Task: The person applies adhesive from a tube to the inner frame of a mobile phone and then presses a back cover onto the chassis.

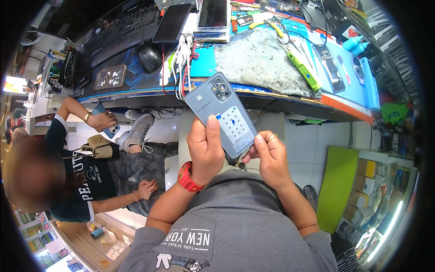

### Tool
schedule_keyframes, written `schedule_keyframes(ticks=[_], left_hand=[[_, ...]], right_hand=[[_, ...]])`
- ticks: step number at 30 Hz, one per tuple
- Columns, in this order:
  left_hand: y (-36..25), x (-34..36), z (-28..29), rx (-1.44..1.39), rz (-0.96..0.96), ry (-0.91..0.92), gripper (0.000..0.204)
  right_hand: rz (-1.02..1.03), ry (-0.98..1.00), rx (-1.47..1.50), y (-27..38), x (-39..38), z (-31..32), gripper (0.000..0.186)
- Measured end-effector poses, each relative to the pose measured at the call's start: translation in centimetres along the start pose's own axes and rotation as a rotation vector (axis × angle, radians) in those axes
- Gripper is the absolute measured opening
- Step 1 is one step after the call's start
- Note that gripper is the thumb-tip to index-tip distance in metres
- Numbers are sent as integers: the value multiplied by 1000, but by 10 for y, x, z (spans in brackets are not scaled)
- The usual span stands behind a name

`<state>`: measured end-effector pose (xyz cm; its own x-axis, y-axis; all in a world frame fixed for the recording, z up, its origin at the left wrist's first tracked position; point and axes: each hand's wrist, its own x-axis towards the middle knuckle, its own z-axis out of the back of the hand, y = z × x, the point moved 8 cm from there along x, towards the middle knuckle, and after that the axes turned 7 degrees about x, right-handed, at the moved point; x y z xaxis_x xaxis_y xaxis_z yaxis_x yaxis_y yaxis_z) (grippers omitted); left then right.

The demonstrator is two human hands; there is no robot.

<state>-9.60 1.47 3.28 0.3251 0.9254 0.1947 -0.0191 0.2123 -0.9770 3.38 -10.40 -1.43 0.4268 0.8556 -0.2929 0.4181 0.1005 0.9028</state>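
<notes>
A grey-blue phone is held back side up, tilted, its camera cluster at the upper end and a pale dotted patch with blue marks on its lower half. My left hand, with a red watch at the wrist, grips the phone's left side, thumb lying on the back. My right hand, wearing a ring, grips the lower right corner with thumb and fingers. The fingertips under the phone are mostly hidden.
The cluttered bench beyond holds phones, a mouse, cables, tools and a grey mat. At left a seated person holds a blue phone. At right stand a green panel and lit shelves.
</notes>
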Motion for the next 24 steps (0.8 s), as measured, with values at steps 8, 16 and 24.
schedule_keyframes(ticks=[8, 16, 24], left_hand=[[29, -27, -28, -247, 401, 296, 36], [23, -26, -32, -270, 390, 307, 33], [30, -27, -37, -304, 402, 484, 37]], right_hand=[[-16, -53, 143, 0, 2, 5, 21], [4, -46, 38, -2, 5, 7, 23], [-62, -7, 53, 8, 5, -1, 27]])
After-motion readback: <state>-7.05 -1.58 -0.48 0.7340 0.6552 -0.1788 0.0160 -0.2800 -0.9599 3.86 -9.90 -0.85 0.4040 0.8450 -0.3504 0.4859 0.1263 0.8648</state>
